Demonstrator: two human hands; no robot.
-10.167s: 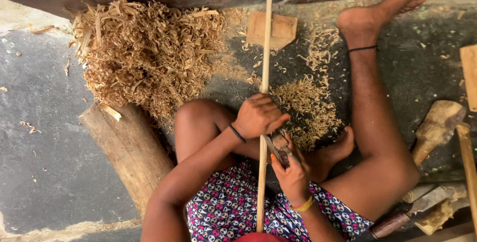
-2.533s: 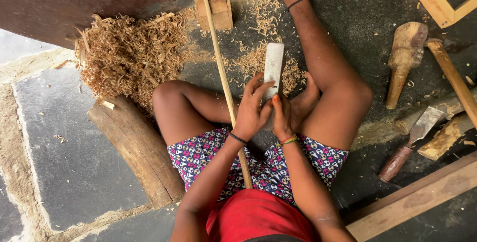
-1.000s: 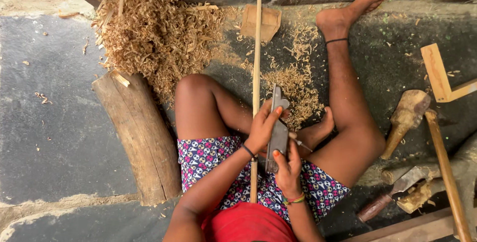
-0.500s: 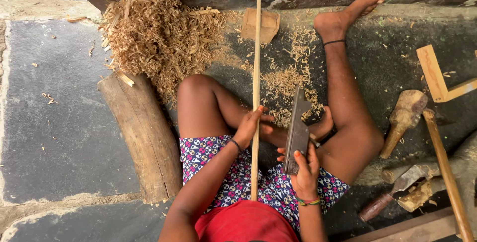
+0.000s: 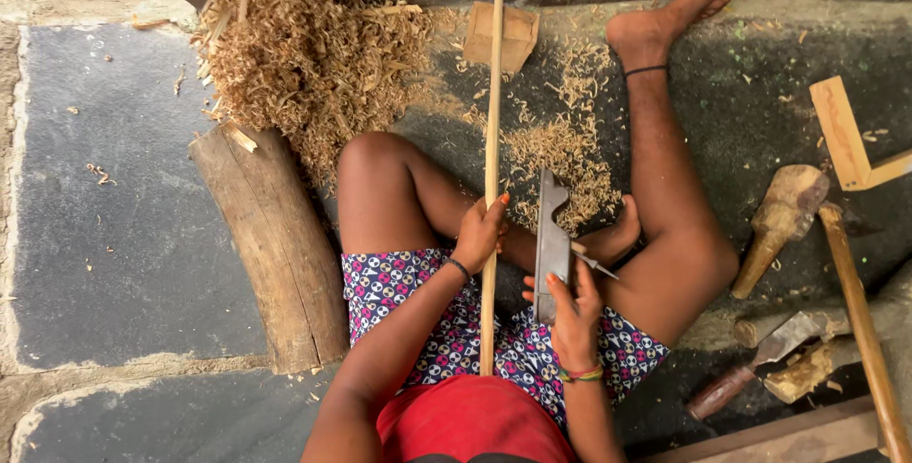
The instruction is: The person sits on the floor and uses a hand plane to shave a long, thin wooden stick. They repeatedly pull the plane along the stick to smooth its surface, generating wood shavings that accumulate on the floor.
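I sit on the floor with my legs spread. A long thin wooden stick (image 5: pixel 493 93) runs from my lap to the far wall. My left hand (image 5: pixel 480 232) grips the stick near its middle. My right hand (image 5: pixel 574 309) holds a grey wood plane (image 5: pixel 551 235) upright just to the right of the stick, apart from it. A small metal blade (image 5: pixel 597 264) pokes out beside my right fingers.
A heap of wood shavings (image 5: pixel 313 55) lies at the upper left beside a thick log (image 5: pixel 275 245). A small wooden block (image 5: pixel 502 36) sits under the stick's far end. A wooden mallet (image 5: pixel 784 216), a chisel (image 5: pixel 760 363), a long handle (image 5: pixel 860 316) and a wooden square (image 5: pixel 845 135) lie at right.
My right hand turned the plane and brought it upright beside the stick, lowering it slightly over the last half second. My left hand stays on the stick.
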